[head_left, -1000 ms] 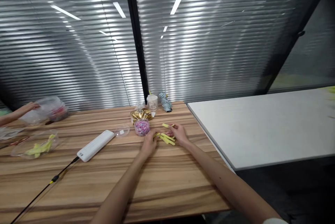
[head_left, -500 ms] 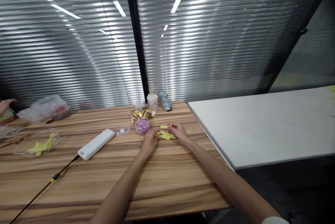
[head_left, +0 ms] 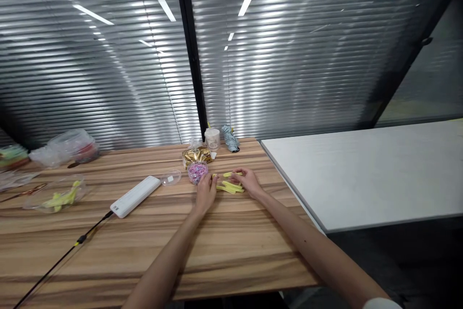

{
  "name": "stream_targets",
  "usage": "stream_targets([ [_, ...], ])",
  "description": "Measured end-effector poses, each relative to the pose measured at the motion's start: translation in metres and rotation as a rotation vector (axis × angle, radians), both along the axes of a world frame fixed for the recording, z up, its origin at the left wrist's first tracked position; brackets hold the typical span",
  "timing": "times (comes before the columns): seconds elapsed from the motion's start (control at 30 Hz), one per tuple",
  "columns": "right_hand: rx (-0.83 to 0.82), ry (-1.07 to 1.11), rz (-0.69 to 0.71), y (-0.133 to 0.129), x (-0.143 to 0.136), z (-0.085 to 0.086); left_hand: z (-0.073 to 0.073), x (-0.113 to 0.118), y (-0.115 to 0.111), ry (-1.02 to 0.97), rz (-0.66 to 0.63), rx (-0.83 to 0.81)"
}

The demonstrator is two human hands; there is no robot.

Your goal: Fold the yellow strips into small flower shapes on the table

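My left hand [head_left: 206,194] is closed, with the tip of a small yellow piece [head_left: 214,175] showing between thumb and fingers. It is just in front of the clear tub of pink and purple bits [head_left: 197,172]. To its right, my right hand [head_left: 250,183] pinches the end of a yellow strip [head_left: 227,174] that points left. Between and below the hands, several short yellow strips [head_left: 230,187] lie in a loose pile on the wooden table. What the strips are made of is too small to tell.
Behind the tub stand a gold foil packet [head_left: 197,154], a white cup [head_left: 212,139] and a blue-grey wrapped bundle [head_left: 230,139]. Leftward lie a clear lid [head_left: 171,178], a white power strip [head_left: 135,196], a clear tray of yellow pieces [head_left: 61,196], scissors [head_left: 34,190] and plastic bags [head_left: 68,147].
My left hand has lifted slightly up and away from the yellow pile, with a small yellow piece at its fingertips. My right hand has barely moved. Another person's hand at far left has left view.
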State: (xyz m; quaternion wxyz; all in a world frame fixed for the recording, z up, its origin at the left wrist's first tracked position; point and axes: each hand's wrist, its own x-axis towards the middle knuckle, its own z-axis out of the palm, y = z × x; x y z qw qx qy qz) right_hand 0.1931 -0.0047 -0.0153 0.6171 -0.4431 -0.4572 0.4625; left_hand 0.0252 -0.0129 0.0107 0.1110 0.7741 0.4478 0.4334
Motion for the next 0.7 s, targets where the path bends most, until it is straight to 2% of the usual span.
stream_targets([
  [0.17,0.014,0.101,-0.003,0.005,0.001,-0.005,0.011,-0.001,-0.006,-0.034,0.154,0.129],
  [0.33,0.029,0.079,0.001,0.007,0.001,-0.006,0.009,-0.002,-0.003,-0.310,0.179,-0.002],
  [0.4,0.033,0.039,0.009,0.007,0.002,-0.006,0.002,-0.002,0.002,-0.462,0.135,-0.128],
  [0.53,0.062,-0.062,0.022,0.006,0.003,-0.005,-0.014,0.004,0.012,-0.759,-0.079,-0.392],
  [0.7,0.071,-0.024,0.095,0.001,0.004,0.001,-0.020,0.009,0.011,-0.812,-0.194,-0.627],
])
